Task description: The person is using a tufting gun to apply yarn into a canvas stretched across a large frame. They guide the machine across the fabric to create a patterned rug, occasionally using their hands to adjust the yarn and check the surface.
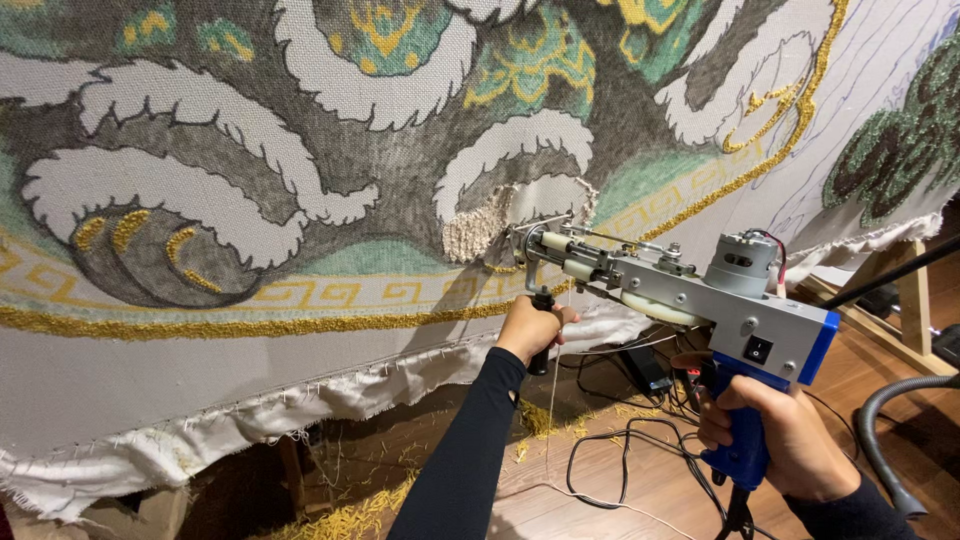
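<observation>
A grey and blue tufting gun points its needle at a stretched cloth with a printed pattern of white, grey, green and gold shapes. The needle tip meets a patch of cream tufted yarn near the cloth's middle. My left hand grips the gun's black front handle from below. My right hand wraps the blue rear grip, with a finger at the trigger. A thin cream yarn strand hangs down from the gun. Both arms wear dark sleeves.
Black cables coil on the wooden floor under the gun. Yellow yarn scraps lie under the cloth's frayed lower edge. A wooden frame leg and a grey hose stand at the right.
</observation>
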